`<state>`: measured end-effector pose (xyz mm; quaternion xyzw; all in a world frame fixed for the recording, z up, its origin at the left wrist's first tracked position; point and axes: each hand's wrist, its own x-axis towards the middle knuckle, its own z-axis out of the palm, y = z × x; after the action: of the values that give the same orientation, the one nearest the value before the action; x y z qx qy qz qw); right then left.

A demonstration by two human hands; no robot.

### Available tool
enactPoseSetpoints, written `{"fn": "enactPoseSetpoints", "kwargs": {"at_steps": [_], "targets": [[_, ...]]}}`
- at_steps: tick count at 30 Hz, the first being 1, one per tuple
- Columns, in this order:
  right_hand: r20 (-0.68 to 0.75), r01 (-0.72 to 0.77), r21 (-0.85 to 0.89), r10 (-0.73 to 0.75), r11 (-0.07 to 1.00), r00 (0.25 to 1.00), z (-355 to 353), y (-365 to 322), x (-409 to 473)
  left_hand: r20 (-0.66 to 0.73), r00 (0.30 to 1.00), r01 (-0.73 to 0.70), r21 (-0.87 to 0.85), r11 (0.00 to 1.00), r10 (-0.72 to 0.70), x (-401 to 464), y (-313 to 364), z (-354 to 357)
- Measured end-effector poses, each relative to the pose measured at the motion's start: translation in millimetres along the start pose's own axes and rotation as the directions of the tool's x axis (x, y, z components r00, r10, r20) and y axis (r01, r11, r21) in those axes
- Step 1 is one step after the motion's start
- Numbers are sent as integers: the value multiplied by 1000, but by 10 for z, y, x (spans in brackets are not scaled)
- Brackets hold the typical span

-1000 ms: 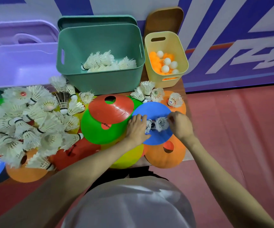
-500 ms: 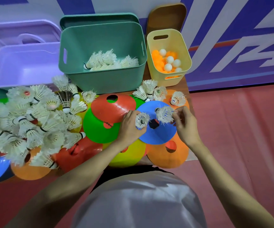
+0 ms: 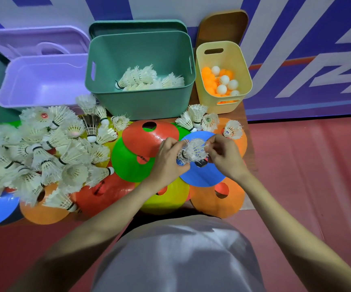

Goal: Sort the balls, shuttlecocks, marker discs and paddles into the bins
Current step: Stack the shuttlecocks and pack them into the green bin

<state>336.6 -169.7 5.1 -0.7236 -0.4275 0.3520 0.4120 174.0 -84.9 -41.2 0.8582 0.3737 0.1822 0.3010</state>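
1. Above the round blue plastic marker disc, the left hand and right hand pinch frayed white feather shuttlecocks between them — how many is unclear.
2. Green plastic bin stands beyond — fingertips hidden by feathers.

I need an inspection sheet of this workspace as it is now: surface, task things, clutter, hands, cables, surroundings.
Surface: wooden table, mostly covered.
Job's things: white feather shuttlecocks heaped at left; more inside the green plastic bin; orange and white balls in the yellow plastic bin; purple plastic bin shows nothing inside; coloured marker discs, among them a blue disc under the hands. No paddles seen.
Clutter: purple lid and green lid behind the bins.
Hands: left hand and right hand together hold white shuttlecocks above the blue disc.
Cables: nothing seen.
Surroundings: red floor, blue and white wall.
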Motion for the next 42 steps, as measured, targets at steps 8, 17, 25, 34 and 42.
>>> {"fn": "enactPoseSetpoints", "kwargs": {"at_steps": [8,17,25,34,42], "targets": [[-60,-50,-90,45,995,997,7,-3,139,-33,996,74,-163,984,-81,5,91,-85],[41,-104,150,99,983,994,-103,105,185,123,987,-90,-81,993,99,145,-14,-103],[-322,-161,-423,19,892,947,-271,607,425,85,996,19,-129,991,-8,330,-96,-49],[-273,-302,-650,157,698,949,-333,898,687,85,996,49,-176,983,-34,468,-65,-64],[-435,-109,-556,-177,824,883,-293,618,607,71,997,14,-128,992,-5,489,-144,-75]]}}
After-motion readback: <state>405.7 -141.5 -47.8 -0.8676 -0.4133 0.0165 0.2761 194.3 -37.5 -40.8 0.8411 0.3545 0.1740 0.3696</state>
